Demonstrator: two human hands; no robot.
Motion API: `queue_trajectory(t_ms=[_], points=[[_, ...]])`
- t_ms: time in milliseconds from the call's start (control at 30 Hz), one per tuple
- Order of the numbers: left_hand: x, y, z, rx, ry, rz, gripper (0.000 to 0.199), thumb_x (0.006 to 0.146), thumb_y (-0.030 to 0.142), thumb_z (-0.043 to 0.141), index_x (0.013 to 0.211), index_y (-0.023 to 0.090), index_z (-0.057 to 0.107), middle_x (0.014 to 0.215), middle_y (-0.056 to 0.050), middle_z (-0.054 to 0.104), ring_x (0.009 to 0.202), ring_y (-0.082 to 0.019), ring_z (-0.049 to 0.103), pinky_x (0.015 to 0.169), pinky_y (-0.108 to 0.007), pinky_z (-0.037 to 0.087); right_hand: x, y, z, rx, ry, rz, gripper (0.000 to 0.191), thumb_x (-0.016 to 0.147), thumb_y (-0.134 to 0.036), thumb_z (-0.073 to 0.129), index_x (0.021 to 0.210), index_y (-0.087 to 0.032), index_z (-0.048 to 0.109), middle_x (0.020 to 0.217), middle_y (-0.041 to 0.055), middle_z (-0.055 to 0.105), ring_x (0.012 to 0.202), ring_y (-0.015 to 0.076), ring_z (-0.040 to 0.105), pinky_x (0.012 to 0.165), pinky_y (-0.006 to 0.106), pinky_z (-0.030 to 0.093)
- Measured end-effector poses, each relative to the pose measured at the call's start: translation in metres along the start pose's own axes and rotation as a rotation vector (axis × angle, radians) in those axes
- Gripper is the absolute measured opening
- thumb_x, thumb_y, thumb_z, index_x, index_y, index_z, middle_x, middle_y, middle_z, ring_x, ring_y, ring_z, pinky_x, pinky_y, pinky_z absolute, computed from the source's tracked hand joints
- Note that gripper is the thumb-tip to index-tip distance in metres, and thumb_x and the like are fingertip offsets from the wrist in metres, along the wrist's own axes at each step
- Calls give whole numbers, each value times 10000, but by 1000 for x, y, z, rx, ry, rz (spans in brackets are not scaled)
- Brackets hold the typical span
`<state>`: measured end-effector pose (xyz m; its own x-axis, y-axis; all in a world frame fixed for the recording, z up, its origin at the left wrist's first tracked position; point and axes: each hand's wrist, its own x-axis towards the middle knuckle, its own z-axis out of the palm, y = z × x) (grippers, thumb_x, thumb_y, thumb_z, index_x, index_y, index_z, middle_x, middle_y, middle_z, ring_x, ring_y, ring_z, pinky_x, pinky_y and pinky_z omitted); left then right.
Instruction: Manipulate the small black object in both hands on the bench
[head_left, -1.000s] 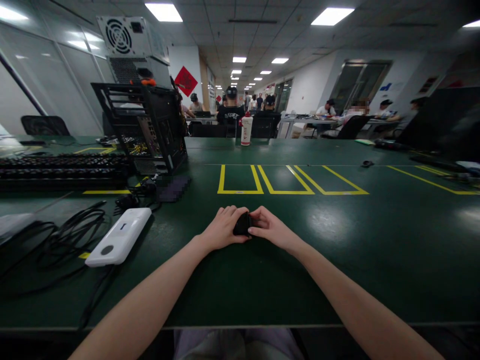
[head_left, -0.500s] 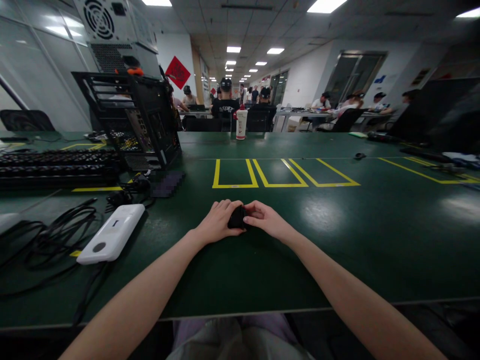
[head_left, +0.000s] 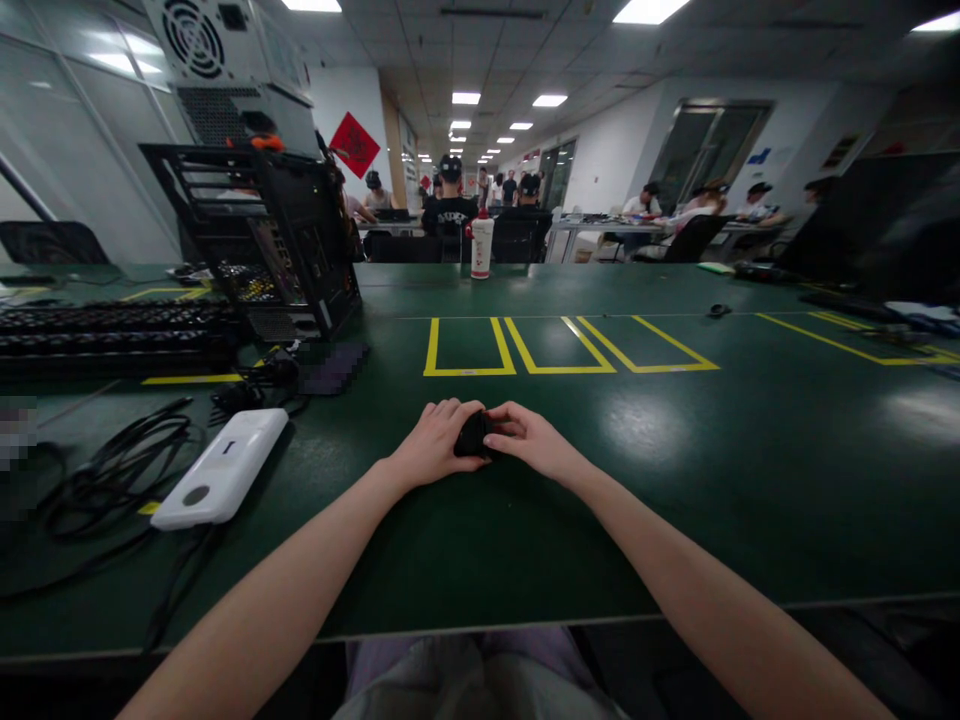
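on the green table (head_left: 675, 480) our left hand (head_left: 431, 445) and right hand (head_left: 534, 443) clasp a small black object (head_left: 474, 436); we judge a firm, even grip best.

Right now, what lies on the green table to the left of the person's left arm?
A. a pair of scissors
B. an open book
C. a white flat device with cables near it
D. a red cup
C: a white flat device lies on the green table beside black cables, left of the left hand, which shares a small black object with the right hand.
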<state>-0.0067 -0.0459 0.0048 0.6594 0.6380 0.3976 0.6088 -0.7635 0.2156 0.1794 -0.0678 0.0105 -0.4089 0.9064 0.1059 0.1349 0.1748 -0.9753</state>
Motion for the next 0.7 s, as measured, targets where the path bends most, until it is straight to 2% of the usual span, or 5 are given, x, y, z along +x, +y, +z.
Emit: queue_trajectory(t_ms=[100,233,367,567,700], points=[[0,-1,0,3,-2,1,602,692,454,604,1169,201,338,1005,-70,487,893,-237,470,759,-353,340,-2,-2,1,35,-22,-41,285,689,-229,647,925,-195,490,988,23,541,982,181,542,866,388,438],[0,-1,0,-11,-9,-8,607,683,460,611,1164,207,341,991,-65,489,879,-233,472,748,-346,344,0,-1,2,35,29,-49,167,749,-270,584,869,-193,498,899,12,560,945,166,555,872,379,431],[0,-1,0,-21,-7,-7,607,684,455,612,1168,211,339,1000,-65,488,883,-233,472,753,-348,343,5,6,1,37,64,22,268,728,-282,609,954,-195,494,969,34,565,970,178,546,883,393,424],[0,0,-1,-38,-5,-13,589,685,443,613,1162,219,350,998,-65,492,890,-238,476,756,-352,339,0,3,-2,55,-37,8,298,698,-241,643,949,-194,488,1026,35,548,988,182,546,880,387,433],[0,0,-1,-31,-2,-3,609,683,449,613,1175,215,340,1003,-67,491,893,-239,474,760,-354,339,-1,-1,0,29,-11,-4,235,736,-297,604,913,-200,484,970,25,560,955,180,557,849,388,444]])
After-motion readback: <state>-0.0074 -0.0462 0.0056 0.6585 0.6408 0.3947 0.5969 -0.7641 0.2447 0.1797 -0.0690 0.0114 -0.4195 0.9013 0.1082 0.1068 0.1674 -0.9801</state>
